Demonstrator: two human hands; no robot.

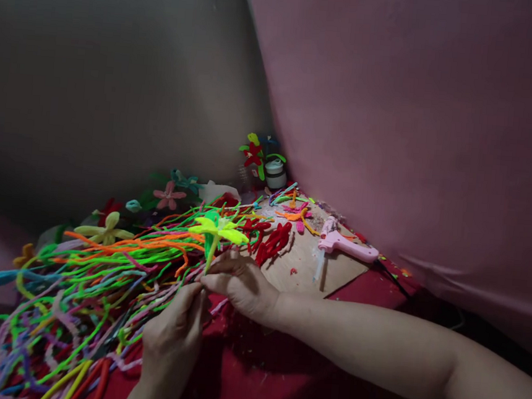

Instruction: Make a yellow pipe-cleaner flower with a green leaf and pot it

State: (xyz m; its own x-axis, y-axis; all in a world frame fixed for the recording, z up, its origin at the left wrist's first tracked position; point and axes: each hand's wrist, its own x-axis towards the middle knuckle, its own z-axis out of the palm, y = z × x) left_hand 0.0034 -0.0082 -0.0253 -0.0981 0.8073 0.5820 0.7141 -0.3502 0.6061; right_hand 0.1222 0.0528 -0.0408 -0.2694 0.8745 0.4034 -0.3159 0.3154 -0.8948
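Observation:
A yellow-green pipe cleaner flower stands upright above my hands, its stem running down between my fingers. My right hand is closed, pinching the stem from the right. Just below and to the left, my left hand is closed too, with its fingertips meeting the right hand's at the stem's lower end. The stem's tip is hidden by the fingers. Behind and left of the flower spreads a large heap of loose pipe cleaners in many colours. Dark red looped pipe cleaner pieces lie just beyond my right hand.
A pink hot glue gun rests on a wooden board, its cord trailing right. Finished flowers, including a pink one and a pale yellow one, stand at the back left. A small white jar sits in the corner. Red cloth covers the table.

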